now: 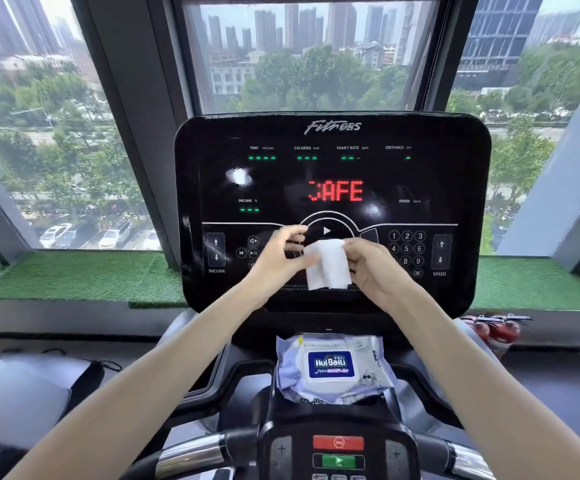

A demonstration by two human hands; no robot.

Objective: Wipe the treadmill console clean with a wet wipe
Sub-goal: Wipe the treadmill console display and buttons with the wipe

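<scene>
Both hands — left hand (pixel 281 259), right hand (pixel 373 268) — pinch the wet wipe (pixel 328 263) before the console (pixel 333 174)

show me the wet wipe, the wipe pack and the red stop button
wet wipe (pixel 327 266), head view, middle of the white sheet
wipe pack (pixel 330 364), head view, blue label on its lid
red stop button (pixel 338 442), head view, centre of its face

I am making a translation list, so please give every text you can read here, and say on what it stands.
"Fitness": console, top.
"TIME", "CALORIES", "HEART RATE", "DISTANCE": console, upper row.
"SAFE", red lights, first letter partly unlit: console, middle.
"INCLINE", "SPEED": console, each twice.
"1 2 3 4 5 6 8 9 OK": keypad.
"HuiBaiLi": wipe pack, label.
Too small or blurred: units beside the labels, print at console's bottom, other pack print.
</scene>
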